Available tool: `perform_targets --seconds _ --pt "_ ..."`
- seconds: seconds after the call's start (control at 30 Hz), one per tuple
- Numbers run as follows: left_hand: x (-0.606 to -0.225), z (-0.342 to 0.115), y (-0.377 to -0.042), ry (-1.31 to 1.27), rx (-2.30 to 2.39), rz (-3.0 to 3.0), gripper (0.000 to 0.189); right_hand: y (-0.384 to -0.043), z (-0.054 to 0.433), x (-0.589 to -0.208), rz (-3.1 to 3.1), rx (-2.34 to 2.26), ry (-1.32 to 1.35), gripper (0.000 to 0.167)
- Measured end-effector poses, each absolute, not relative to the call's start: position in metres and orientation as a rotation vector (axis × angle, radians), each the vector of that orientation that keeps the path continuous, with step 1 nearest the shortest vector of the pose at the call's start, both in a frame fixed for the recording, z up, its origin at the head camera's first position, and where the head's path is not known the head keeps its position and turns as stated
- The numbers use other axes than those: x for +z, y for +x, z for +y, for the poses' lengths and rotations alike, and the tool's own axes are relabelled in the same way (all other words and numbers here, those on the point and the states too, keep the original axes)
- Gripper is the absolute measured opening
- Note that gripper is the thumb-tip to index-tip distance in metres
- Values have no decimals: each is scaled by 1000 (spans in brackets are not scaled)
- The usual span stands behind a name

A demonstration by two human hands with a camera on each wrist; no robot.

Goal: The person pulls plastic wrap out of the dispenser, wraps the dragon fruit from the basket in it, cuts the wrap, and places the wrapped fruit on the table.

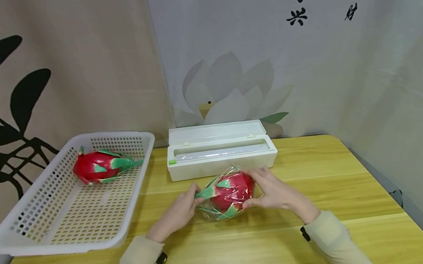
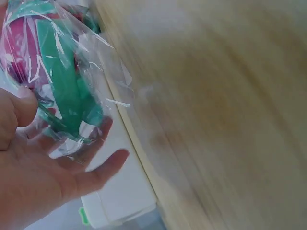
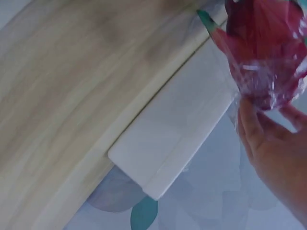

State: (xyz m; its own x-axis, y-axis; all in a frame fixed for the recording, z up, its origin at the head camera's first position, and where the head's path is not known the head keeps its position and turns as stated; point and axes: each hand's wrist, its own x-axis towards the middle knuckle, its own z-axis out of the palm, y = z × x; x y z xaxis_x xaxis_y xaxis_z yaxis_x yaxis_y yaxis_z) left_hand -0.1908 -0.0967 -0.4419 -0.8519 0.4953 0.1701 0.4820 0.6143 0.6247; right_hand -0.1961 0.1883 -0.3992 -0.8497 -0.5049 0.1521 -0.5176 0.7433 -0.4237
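Observation:
Between my hands, in front of the white box, is a red dragon fruit (image 1: 232, 190) with green scales, covered in clear plastic film (image 2: 72, 57). My left hand (image 1: 181, 210) holds its green tip end between thumb and fingers; in the left wrist view some of its fingers (image 2: 103, 172) stretch out past the film. Its rounded red end is gripped by my right hand (image 1: 273, 190), thumb on the near side and fingers on the far side. In the right wrist view, crinkled film shows over the red skin (image 3: 268, 72) at the fingertips.
A white box (image 1: 222, 166) with its lid raised stands behind the hands, a roll of clear film (image 1: 222, 152) inside. At left, a white perforated basket (image 1: 66, 248) holds another red dragon fruit (image 1: 97, 165). A printed curtain (image 1: 222, 28) hangs behind the wooden table (image 1: 252, 260).

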Motion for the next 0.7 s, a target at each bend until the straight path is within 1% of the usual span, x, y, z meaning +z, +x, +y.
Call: perform_targets --seconds 0.03,0.1,0.27,0.5,0.7 --pt "-441 -96 -190 829 1043 2843 11 -196 187 -400 -2914 707 850 86" --pt "-441 -95 -188 788 955 2946 14 -195 185 -401 -2920 695 835 88" --pt "-435 -90 -181 647 857 3188 26 -197 183 -400 -2929 720 791 81" --pt "-432 -84 -173 496 991 3115 41 -199 184 -398 -2950 770 775 78" --pt "-435 -83 -170 463 985 3029 66 -202 186 -400 -2970 819 754 77"
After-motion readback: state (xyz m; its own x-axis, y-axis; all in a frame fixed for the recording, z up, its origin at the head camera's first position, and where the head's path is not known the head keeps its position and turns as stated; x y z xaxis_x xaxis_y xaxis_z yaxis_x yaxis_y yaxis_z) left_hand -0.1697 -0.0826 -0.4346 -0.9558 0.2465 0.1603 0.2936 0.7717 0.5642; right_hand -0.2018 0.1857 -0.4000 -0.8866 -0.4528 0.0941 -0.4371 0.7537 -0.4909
